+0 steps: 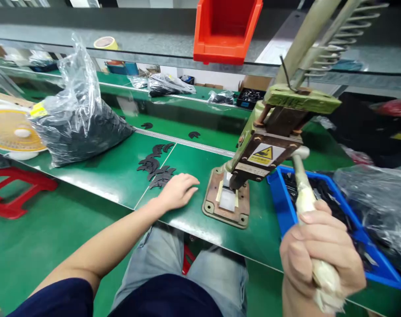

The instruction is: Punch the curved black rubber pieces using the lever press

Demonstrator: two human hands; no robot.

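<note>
My right hand is wrapped round the tape-covered lever handle of a green hand press. The press stands on a brown base plate, its ram low over a small pale block on the plate. Whether a part lies under the ram I cannot tell. To the left of the base, my left hand rests on the green table, fingers stretched and thumb slightly apart, with nothing visible in it. Just beyond its wrist lies a loose pile of dark curved pieces.
A blue bin of dark parts sits right of the press, beside a clear plastic bag. A full plastic bag and a fan stand left. An orange bin hangs overhead. Two dark pieces lie farther back.
</note>
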